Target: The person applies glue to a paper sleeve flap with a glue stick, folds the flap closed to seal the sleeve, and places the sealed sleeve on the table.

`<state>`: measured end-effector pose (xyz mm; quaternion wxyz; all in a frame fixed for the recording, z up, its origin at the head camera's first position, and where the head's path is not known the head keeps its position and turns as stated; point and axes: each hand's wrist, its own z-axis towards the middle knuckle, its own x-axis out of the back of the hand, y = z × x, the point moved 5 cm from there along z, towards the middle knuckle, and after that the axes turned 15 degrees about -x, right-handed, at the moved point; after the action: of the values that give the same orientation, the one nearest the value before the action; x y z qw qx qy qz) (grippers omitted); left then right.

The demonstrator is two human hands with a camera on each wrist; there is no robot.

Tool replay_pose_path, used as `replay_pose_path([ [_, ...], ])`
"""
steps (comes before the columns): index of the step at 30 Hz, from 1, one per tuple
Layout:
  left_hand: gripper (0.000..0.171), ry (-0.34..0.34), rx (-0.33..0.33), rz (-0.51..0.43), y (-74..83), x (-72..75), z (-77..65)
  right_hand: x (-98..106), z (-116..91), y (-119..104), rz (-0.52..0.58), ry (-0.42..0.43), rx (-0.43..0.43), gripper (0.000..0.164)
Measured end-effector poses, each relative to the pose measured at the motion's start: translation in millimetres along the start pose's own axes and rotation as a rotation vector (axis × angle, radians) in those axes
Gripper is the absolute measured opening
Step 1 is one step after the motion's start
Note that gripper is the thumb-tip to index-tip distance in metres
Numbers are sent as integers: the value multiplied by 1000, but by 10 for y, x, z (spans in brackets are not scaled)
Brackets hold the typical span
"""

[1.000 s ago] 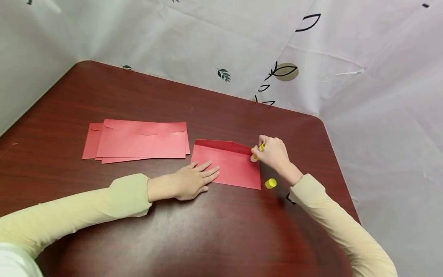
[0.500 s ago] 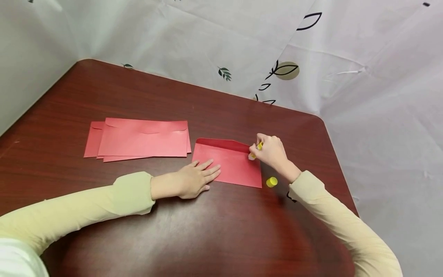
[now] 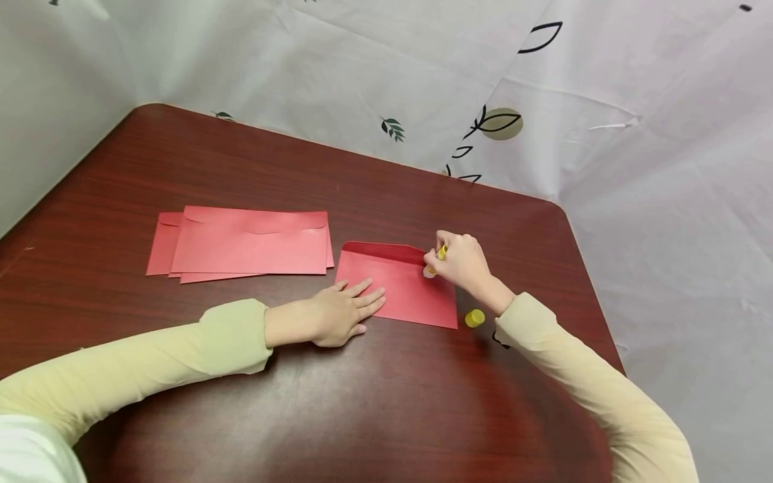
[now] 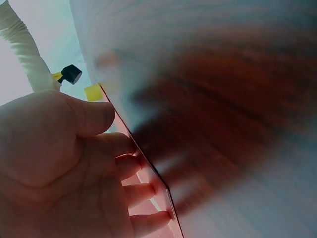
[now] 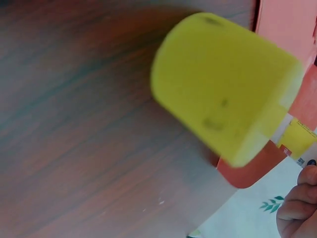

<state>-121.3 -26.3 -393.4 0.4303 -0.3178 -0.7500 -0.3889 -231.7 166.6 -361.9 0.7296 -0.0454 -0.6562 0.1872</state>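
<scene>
A red envelope (image 3: 410, 295) lies on the table with its flap (image 3: 386, 251) raised along the far side. My left hand (image 3: 338, 315) rests flat on its near left part, fingers spread; in the left wrist view the fingertips lie over the envelope's edge. In my right hand (image 3: 464, 263) is an uncapped yellow glue stick (image 3: 441, 253), pinched with its white tip down at the envelope's upper right, near the flap fold. A yellow cap (image 3: 474, 318) stands just right of the envelope. Large in the right wrist view, the cap (image 5: 223, 89) partly hides the glue stick (image 5: 297, 141).
Several red envelopes (image 3: 253, 248) lie in an overlapping pile to the left of the worked one. The dark wood table (image 3: 314, 416) ends at the back and right against a white sheet (image 3: 338, 80) with leaf prints.
My right hand has moved a little to the left with the glue stick, along the area below the flap fold. My left hand stays on the envelope.
</scene>
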Motion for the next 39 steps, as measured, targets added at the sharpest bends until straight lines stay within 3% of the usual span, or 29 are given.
replay_pose_path([
  [39,61,-26,7,43,-34,-17,20,-268,184,-696,56,-18,130,23],
])
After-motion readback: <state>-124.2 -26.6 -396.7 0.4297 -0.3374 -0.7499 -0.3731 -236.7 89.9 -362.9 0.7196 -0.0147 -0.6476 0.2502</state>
